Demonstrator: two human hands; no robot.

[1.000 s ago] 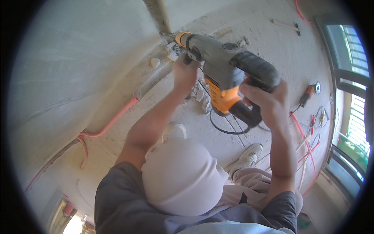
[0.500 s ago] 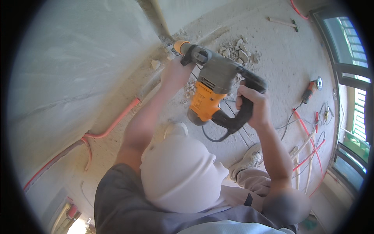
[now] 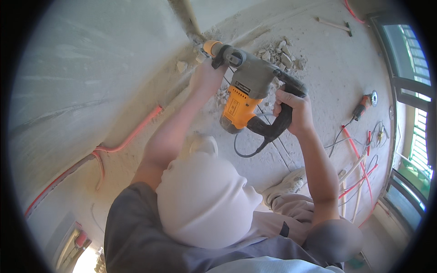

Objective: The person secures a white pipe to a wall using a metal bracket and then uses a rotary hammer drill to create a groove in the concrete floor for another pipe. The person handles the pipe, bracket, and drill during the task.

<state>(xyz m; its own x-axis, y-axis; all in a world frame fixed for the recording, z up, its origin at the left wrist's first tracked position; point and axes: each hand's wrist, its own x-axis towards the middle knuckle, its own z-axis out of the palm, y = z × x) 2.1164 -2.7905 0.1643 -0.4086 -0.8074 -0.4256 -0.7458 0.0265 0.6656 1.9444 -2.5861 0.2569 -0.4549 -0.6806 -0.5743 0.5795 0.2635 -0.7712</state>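
Observation:
A rotary hammer (image 3: 255, 75), grey and orange with a black rear handle, is held out in front of me, its orange nose toward the corner of wall and floor. My left hand (image 3: 208, 77) is closed on its front side grip, partly hidden by my wrist and the tool. Around the D-shaped rear handle wraps my right hand (image 3: 293, 109), its fingers curled. The bit's tip cannot be made out by the broken edge of a vertical groove (image 3: 187, 20) in the wall. Behind the tool hangs a black power cord (image 3: 255, 154).
Broken rubble (image 3: 284, 53) lies beyond the tool. Red conduit (image 3: 132, 136) runs along the left wall. On the right are an angle grinder (image 3: 364, 107), cords and loose red pipes (image 3: 353, 143). A hammer (image 3: 334, 25) rests at the far right, near a window (image 3: 405, 59).
The view has shifted slightly. The rotary hammer and my right hand appear a little higher, farther from me. Both hands keep the same hold.

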